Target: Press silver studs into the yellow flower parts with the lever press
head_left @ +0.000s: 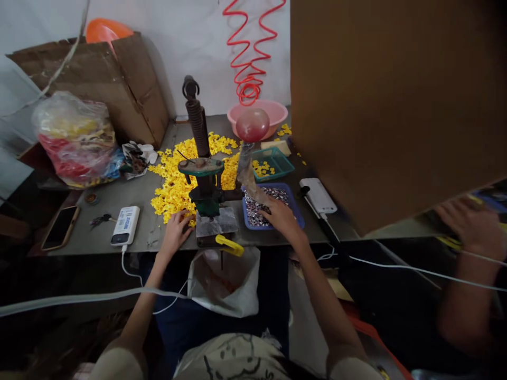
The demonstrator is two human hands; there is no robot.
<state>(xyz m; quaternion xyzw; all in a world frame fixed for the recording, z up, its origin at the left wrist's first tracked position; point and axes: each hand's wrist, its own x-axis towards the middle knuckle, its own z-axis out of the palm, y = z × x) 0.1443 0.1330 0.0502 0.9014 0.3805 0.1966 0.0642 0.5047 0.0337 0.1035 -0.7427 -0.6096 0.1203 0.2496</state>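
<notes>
A dark green hand press stands at the table's front edge, its lever topped by a red ball knob and wrapped in clear plastic. To the left of its base, my left hand rests at the edge of a heap of small yellow plastic pieces, fingers slightly spread. My right hand reaches over a blue tray of small shiny metal parts, thumb and fingers apart, close to the lever's plastic wrap. Whether a small part lies at either set of fingertips is too small to tell.
A yellow-handled piece juts out below the press, above a white sack. A green tray and pink basin stand behind. Power banks and a phone lie about. Cardboard blocks the right; another person's hand is beyond.
</notes>
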